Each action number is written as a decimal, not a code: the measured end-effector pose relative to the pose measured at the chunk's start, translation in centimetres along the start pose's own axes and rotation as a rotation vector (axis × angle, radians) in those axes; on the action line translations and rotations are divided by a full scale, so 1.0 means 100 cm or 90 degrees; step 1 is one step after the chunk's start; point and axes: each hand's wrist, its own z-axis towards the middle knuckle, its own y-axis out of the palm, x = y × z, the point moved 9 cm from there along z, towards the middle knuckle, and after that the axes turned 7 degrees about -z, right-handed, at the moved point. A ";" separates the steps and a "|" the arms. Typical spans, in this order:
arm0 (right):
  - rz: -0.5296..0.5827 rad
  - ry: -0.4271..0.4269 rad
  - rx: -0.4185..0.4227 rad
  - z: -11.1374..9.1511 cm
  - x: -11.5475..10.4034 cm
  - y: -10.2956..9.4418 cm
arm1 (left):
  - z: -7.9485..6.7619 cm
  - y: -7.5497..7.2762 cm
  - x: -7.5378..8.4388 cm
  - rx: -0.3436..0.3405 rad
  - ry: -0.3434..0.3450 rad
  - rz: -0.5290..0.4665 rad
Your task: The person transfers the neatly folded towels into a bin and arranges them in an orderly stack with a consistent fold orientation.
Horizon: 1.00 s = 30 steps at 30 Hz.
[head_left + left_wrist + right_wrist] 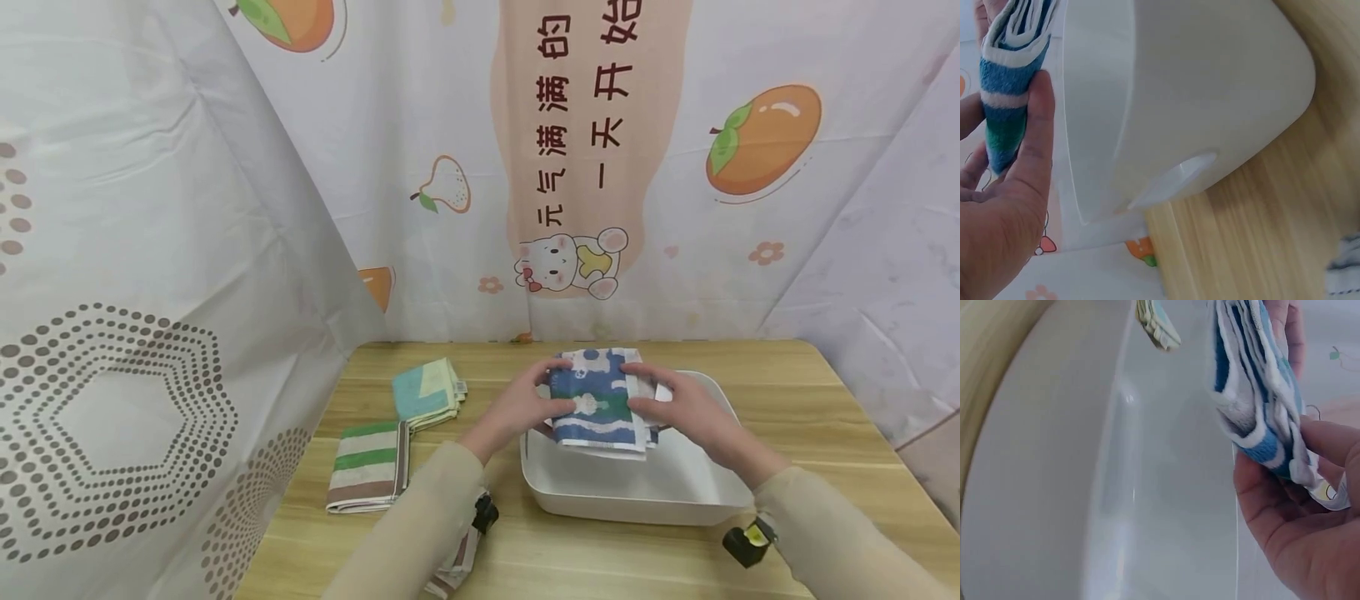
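A folded blue, white and green patterned towel (596,408) is held up over the white plastic bin (637,507). My left hand (528,402) grips its left side, thumb on the near face and fingers behind. On the opposite side my right hand (693,412) pinches the right edge. The left wrist view shows the towel's stacked folds (1007,78) between thumb and fingers, beside the bin's outer wall (1222,81). In the right wrist view, the layered edge (1260,394) sits between thumb and fingers above the bin's smooth interior (1172,475).
Left of the bin lie a folded teal and yellow towel (423,392) and a green, white and brown striped towel (367,467). Another brown and white folded cloth (457,567) is partly hidden under the left forearm. A printed curtain (420,100) hangs behind the wooden table (795,400).
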 end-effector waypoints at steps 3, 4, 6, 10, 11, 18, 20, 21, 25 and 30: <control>-0.042 0.018 -0.016 0.007 0.002 -0.003 | 0.009 0.004 0.001 -0.022 -0.013 0.021; -0.055 0.023 -0.023 0.008 0.003 -0.004 | 0.012 0.005 0.002 -0.029 -0.016 0.028; -0.068 0.028 -0.039 0.013 0.004 -0.005 | 0.019 0.008 0.002 -0.044 -0.025 0.032; -0.046 0.039 -0.085 0.020 0.006 -0.005 | 0.030 0.013 0.005 -0.067 -0.046 0.042; -0.039 0.046 -0.093 0.022 0.008 -0.005 | 0.031 0.014 0.006 -0.069 -0.053 0.047; -0.044 0.073 -0.156 0.033 0.020 -0.003 | 0.037 0.023 0.010 -0.107 -0.103 0.096; -0.052 0.077 -0.173 0.035 0.023 -0.002 | 0.039 0.026 0.008 -0.117 -0.119 0.108; -0.056 0.080 -0.182 0.036 0.024 -0.001 | 0.039 0.027 0.007 -0.123 -0.130 0.113; -0.074 0.103 -0.217 0.040 0.027 0.005 | 0.042 0.034 -0.001 -0.162 -0.170 0.124; -0.101 0.126 -0.249 0.044 0.032 0.011 | 0.047 0.039 -0.009 -0.184 -0.189 0.121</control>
